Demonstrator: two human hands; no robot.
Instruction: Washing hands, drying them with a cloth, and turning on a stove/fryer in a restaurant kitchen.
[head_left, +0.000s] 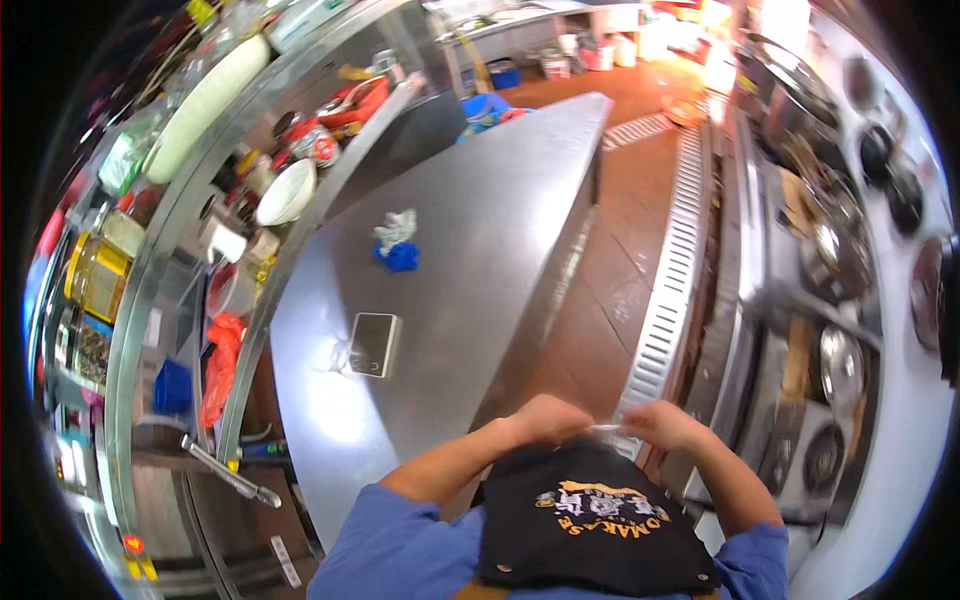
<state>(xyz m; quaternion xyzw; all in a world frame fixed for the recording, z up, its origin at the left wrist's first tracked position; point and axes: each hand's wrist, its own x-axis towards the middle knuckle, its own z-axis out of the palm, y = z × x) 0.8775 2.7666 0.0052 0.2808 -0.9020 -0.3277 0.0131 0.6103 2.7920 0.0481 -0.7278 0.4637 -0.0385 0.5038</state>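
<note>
Both hands are raised in front of the chest, above the top edge of a black apron (592, 517) that bears writing. My left hand (551, 420) and my right hand (660, 424) face each other, fingers curled, with a small white strip (606, 427) stretched between them; blur hides what it is. On the steel worktable (450, 300) to the left lie a flat digital scale (374, 345), a crumpled blue cloth or bag (397, 256) and a crumpled whitish plastic piece (397, 227) touching it.
Steel shelves (300, 240) with jars, a white bowl (287, 193) and red plastic bags (222, 367) stand at the left. A floor drain grate (664, 300) runs along the tiled aisle. At the right is a stove counter with a metal wok (832, 255) and a gas burner (823, 459).
</note>
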